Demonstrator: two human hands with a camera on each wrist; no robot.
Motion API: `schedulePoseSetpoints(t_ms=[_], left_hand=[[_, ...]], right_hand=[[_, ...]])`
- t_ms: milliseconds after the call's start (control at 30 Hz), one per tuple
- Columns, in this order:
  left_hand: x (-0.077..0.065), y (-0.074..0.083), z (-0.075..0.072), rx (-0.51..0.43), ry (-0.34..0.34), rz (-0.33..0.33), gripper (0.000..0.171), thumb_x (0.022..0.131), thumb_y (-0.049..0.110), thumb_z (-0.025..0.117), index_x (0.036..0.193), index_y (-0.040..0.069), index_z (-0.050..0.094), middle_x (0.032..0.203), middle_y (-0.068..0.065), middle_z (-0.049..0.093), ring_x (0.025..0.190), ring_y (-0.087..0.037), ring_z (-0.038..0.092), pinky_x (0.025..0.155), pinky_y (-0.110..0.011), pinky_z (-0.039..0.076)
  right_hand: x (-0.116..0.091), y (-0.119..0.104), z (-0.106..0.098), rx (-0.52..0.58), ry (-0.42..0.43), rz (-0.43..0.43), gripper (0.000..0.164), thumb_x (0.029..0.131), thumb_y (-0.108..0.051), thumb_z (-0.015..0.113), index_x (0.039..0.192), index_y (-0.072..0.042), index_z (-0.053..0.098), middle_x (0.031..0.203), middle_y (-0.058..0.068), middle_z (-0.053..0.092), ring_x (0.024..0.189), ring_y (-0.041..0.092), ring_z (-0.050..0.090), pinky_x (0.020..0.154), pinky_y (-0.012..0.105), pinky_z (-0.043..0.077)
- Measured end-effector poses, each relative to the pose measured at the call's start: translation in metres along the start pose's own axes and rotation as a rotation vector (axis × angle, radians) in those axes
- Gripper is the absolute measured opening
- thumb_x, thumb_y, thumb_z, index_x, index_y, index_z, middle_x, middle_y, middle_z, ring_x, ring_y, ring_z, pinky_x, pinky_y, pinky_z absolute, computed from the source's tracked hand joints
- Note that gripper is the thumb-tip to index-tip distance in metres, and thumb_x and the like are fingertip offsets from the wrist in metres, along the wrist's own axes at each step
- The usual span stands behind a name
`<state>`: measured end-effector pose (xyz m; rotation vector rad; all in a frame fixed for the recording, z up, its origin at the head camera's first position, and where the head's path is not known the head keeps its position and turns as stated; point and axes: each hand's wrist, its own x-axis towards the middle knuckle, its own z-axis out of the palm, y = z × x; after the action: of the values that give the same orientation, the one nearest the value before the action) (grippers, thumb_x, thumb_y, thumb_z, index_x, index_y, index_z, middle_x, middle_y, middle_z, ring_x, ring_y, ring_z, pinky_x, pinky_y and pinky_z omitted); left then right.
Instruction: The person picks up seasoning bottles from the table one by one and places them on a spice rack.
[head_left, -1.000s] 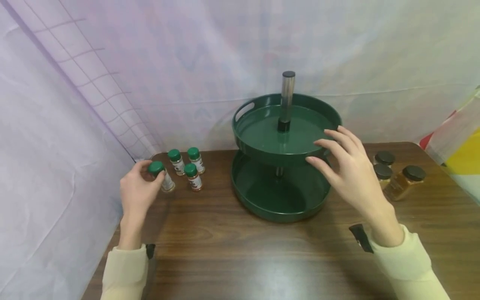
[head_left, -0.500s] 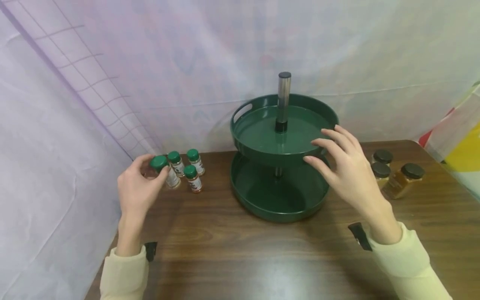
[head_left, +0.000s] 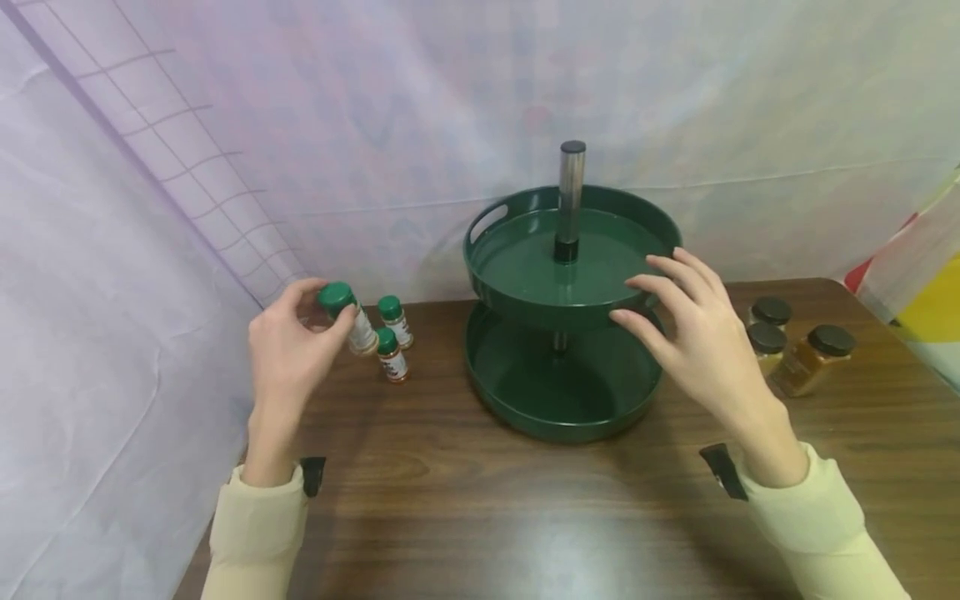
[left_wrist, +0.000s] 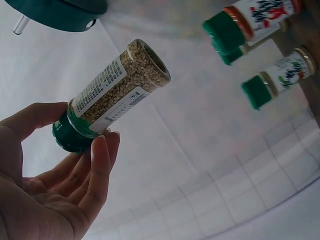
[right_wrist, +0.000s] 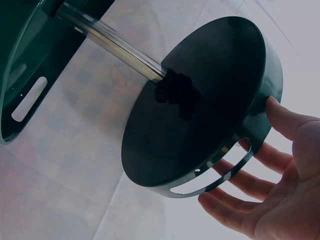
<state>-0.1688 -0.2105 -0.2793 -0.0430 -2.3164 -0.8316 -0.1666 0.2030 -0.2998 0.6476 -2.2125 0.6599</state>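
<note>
My left hand [head_left: 288,354] pinches the green lid of a spice shaker [head_left: 363,336] between thumb and fingers. Tan seeds that look like sesame fill the clear shaker [left_wrist: 117,82], which tilts in the left wrist view. Beside it stand a red-labelled shaker [head_left: 393,360] and another green-lidded one [head_left: 397,321]; a third, green-labelled shaker [left_wrist: 285,75] shows in the left wrist view. My right hand [head_left: 708,358] has its fingers spread at the right rim of the upper green tray [head_left: 517,302]. In the right wrist view its thumb [right_wrist: 282,117] meets the tray wall, with fingers by the handle slot.
Below the upper tray lies a matching lower tray [head_left: 555,428], joined by a metal post [head_left: 572,192]. Several black-lidded jars, among them a brown one [head_left: 806,367], stand on the table's right. A pale sheet [head_left: 412,125] hangs behind the wooden table [head_left: 450,508].
My left hand has lifted the shaker and carried it right and away from me, over one of the other shakers. My right hand has stayed at the upper tray's rim.
</note>
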Motion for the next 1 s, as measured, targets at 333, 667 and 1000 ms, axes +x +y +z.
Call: schedulePoseSetpoints(t_ms=[333, 667, 1000], left_hand=[[0.023, 0.032, 0.002, -0.083, -0.011, 0.061, 0.034, 0.088, 0.017, 0.074, 0.118, 0.000, 0.069, 0.099, -0.017, 0.074, 0.073, -0.028, 0.073, 0.060, -0.007, 0.042], [0.040, 0.059, 0.003, -0.083, 0.017, 0.115, 0.034, 0.087, 0.019, 0.074, 0.116, 0.001, 0.070, 0.097, -0.013, 0.075, 0.068, -0.025, 0.071, 0.059, -0.013, 0.045], [0.058, 0.081, 0.002, -0.085, 0.004, 0.119, 0.034, 0.089, 0.019, 0.071, 0.118, 0.002, 0.070, 0.100, -0.014, 0.075, 0.086, -0.027, 0.071, 0.075, -0.038, 0.050]], right_hand=[[0.001, -0.001, 0.001, 0.016, 0.009, -0.006, 0.039, 0.080, -0.012, 0.086, 0.114, -0.002, 0.071, 0.135, 0.024, 0.059, 0.139, 0.045, 0.039, 0.117, 0.054, 0.027], [0.001, -0.002, 0.001, 0.027, -0.003, 0.007, 0.039, 0.080, -0.012, 0.086, 0.114, -0.002, 0.071, 0.135, 0.023, 0.059, 0.140, 0.045, 0.039, 0.117, 0.054, 0.027], [0.001, -0.001, -0.001, 0.023, -0.013, 0.011, 0.040, 0.079, -0.011, 0.086, 0.115, -0.002, 0.071, 0.136, 0.024, 0.058, 0.140, 0.045, 0.038, 0.118, 0.053, 0.025]])
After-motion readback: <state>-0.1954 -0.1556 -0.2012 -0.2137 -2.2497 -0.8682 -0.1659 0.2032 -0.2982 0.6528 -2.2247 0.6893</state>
